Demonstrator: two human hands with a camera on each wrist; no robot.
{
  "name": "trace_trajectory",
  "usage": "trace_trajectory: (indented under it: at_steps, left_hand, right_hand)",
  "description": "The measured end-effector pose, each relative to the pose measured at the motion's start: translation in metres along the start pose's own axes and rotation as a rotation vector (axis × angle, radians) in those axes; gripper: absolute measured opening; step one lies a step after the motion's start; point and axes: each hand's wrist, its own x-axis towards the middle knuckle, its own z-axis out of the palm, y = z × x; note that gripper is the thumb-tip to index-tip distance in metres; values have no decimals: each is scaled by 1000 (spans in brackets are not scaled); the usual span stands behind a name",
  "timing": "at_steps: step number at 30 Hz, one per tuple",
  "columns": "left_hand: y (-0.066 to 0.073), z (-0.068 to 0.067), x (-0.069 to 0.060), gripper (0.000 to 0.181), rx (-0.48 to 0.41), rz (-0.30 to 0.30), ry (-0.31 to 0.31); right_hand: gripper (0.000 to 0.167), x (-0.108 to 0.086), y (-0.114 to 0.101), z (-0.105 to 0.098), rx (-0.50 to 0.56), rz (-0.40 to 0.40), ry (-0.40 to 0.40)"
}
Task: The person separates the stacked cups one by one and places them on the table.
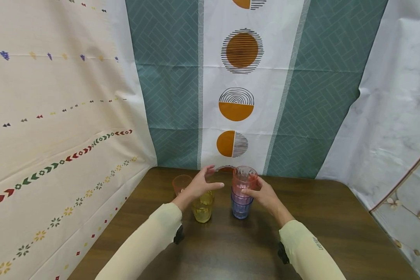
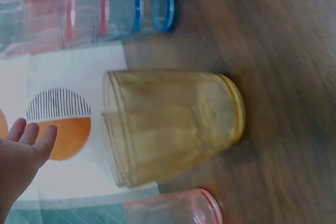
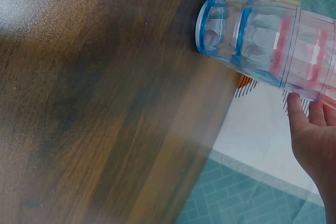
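A stack of clear tumblers stands upright on the table, blue tumblers below and pink tumblers nested in the top. My right hand grips the upper, pink part from the right, thumb across the near side. In the right wrist view its fingers touch the stack near the rims. My left hand holds nothing, its fingers and thumb spread above and behind the yellow tumblers. The left wrist view shows a yellow tumbler apart from that hand. Another pink tumbler is partly hidden behind the left hand.
The brown wooden table ends at the back against a hanging teal and white cloth. A cream patterned cloth hangs at the left, and a pale marbled cloth at the right.
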Motion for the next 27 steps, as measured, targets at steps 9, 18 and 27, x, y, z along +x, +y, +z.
trace_trajectory:
  at_steps: [9, 18, 27]
  left_hand:
    - [15, 22, 13, 87, 33, 5, -76]
    - [18, 39, 19, 90, 75, -25, -91]
    - [20, 48, 24, 84, 97, -9, -90]
  right_hand:
    - [79, 0, 0, 0, 14, -3, -4]
    - [77, 1, 3, -1, -19, -37, -12]
    - [82, 5, 8, -4, -24, -50, -32]
